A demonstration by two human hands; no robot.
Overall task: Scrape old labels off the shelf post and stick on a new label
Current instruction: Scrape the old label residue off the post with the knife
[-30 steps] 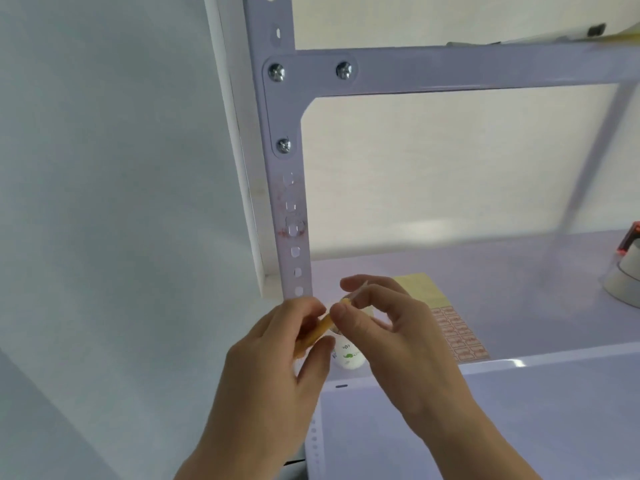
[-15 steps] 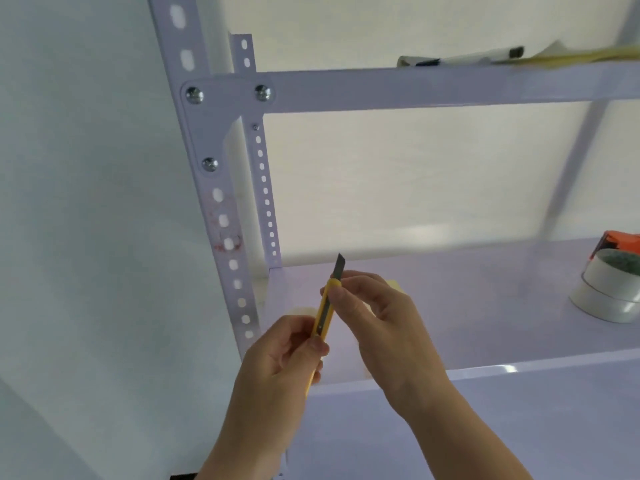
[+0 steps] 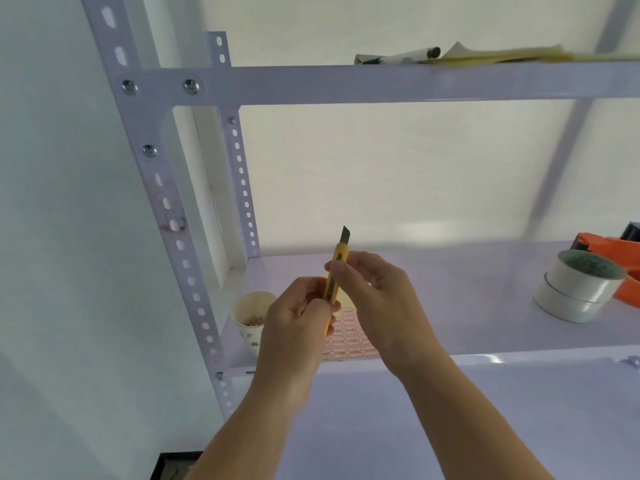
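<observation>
The knife (image 3: 333, 277) in both grips is yellow with a dark grey blade. Up-left of the left grip (image 3: 294, 327), the pale lilac shelf post (image 3: 152, 174) carries red smears. Below the right grip (image 3: 377, 296), the label sheet (image 3: 349, 342) shows red-outlined rectangles. Left of the left grip, the cup (image 3: 247, 318) is white with green print. Far right of the right grip are white tape rolls (image 3: 575, 296) and an orange dispenser (image 3: 620, 249).

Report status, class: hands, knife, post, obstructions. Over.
Hands: left hand and right hand hold yellow knife, blade out, pointing up. Red label residue on shelf post, blade apart from it. Nothing between them.

white metal shelf (image 3: 467, 271); on it: paper cup (image 3: 250, 318); label sheet (image 3: 349, 344); tape rolls (image 3: 576, 292)
</observation>
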